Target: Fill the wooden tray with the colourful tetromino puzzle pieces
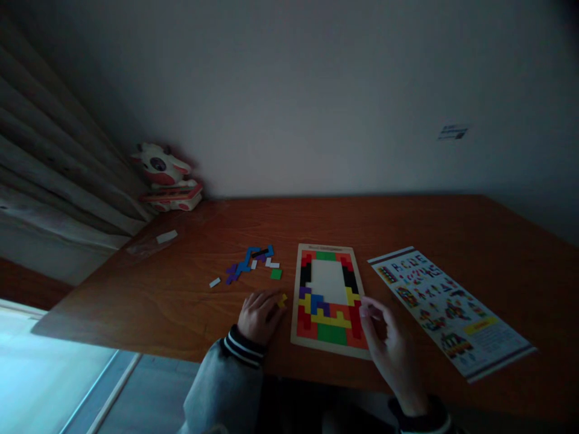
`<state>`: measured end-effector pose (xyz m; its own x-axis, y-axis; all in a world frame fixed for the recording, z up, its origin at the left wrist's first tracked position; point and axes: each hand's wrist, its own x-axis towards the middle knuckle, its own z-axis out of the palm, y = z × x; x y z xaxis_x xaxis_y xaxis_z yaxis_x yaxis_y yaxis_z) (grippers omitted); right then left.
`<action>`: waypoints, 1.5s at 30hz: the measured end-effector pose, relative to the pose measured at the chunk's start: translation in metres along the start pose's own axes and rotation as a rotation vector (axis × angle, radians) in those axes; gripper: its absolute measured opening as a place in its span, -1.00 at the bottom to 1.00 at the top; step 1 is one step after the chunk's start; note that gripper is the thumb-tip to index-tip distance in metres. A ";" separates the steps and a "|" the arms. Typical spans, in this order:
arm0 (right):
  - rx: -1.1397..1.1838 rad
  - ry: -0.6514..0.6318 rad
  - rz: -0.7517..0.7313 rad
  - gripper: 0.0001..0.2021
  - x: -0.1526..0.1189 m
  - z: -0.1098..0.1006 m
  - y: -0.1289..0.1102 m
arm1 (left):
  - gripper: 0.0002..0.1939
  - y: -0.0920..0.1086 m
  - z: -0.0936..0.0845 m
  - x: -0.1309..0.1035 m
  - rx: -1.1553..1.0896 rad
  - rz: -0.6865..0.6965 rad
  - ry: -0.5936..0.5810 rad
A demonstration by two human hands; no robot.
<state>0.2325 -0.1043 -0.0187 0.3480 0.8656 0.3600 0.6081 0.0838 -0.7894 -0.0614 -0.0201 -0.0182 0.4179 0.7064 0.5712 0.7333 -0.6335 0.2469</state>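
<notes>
A wooden puzzle board [295, 319] lies on the table, coloured block pieces around its border and lower part, its upper middle bare. Left of the board, my left hand [261, 314] rests on the table with fingers bent, its fingertips at a small yellow piece [282, 301]. My right hand [389, 340] is at the board's right edge, thumb and forefinger brought together; anything between them is too small to make out. Beyond my left hand lie a green square [276, 274], white pieces [272, 264], blue pieces [244, 264] and purple pieces [231, 274].
A printed pattern sheet [452, 313] lies right of the board. At the back left stands a cow-shaped toy [165, 175], with a clear plastic bag [147, 244] nearer. The brown table [181, 301] meets a wall; a curtain [54, 144] hangs at the left.
</notes>
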 end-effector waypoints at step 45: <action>0.198 -0.374 -0.148 -0.77 -0.005 0.004 -0.026 | -0.63 0.086 0.004 0.014 -0.495 0.189 0.119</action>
<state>0.2122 -0.1091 -0.0017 -0.0364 0.9532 0.3003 0.4711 0.2814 -0.8360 0.0094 -0.0639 0.0082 0.4331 0.5436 0.7189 0.2995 -0.8391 0.4540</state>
